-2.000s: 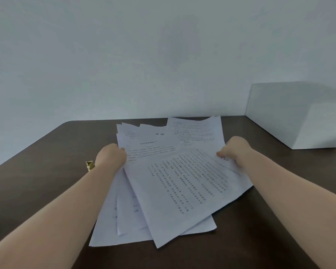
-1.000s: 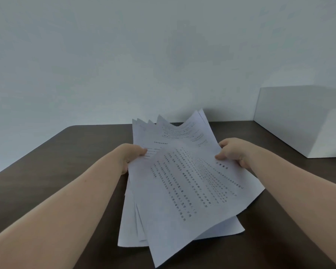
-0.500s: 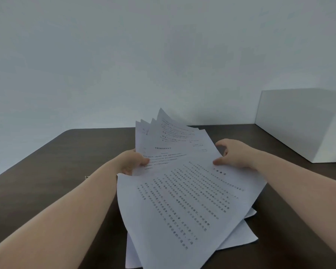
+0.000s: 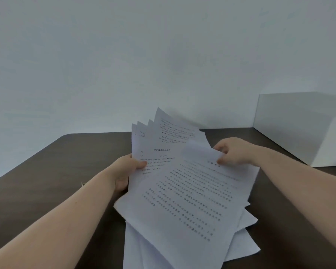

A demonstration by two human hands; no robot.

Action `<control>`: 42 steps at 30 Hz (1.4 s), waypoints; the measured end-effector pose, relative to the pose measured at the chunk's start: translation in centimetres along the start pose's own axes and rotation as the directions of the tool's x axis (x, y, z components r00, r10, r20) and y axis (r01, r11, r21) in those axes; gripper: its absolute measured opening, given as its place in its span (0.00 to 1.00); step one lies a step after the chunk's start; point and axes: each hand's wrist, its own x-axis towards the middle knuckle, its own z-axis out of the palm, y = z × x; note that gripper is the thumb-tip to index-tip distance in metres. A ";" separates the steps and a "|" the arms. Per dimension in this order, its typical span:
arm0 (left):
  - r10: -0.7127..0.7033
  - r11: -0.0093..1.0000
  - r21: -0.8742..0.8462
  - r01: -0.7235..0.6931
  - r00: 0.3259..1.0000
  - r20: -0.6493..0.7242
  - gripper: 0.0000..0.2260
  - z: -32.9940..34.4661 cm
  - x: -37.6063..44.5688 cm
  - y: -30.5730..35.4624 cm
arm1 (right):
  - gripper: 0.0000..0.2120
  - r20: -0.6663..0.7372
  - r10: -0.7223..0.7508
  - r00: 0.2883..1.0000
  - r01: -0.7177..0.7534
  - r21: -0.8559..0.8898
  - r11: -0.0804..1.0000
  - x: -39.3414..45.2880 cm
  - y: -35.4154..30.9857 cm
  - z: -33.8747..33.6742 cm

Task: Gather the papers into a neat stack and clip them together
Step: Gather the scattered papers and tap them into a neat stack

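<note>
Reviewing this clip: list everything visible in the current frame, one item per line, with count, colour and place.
papers: several sheets, exact count unclear, white with printed text, fanned and skewed, held up at centre over the table
table: one, dark brown, across the lower frame
box: one, white, on the table at far right against the wall
small object: one, mostly hidden behind the left forearm, cannot identify
wall: pale grey, behind the table
left hand: gripping the papers' left edge
right hand: pinching the top sheet's upper edge

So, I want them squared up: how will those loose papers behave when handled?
Probably floppy: the papers curve between the left hand and right hand. Likely to slide: their corners already fan apart. Seemingly light, held at the edges.
</note>
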 end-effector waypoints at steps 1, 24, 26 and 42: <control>0.014 1.000 0.007 -0.014 1.000 0.026 0.15 0.0 -0.1 0.0 | 0.17 -0.052 -0.037 0.998 0.036 -0.025 0.999 0.9 -0.7 0.4; 0.215 0.968 -0.109 -0.225 0.972 -0.097 0.10 1.2 -0.5 -1.0 | 0.51 0.005 0.208 0.978 -0.154 0.692 0.705 1.3 -0.3 2.7; 0.242 0.957 -0.142 -0.254 0.966 -0.093 0.09 1.3 -0.6 -1.1 | 0.47 0.008 0.158 0.987 -0.104 0.786 0.609 1.3 -0.4 2.2; 0.452 0.891 0.048 -0.451 0.876 -0.165 0.06 4.9 -1.3 2.3 | 0.13 -0.236 0.021 0.972 0.195 0.846 0.497 0.0 -2.1 2.4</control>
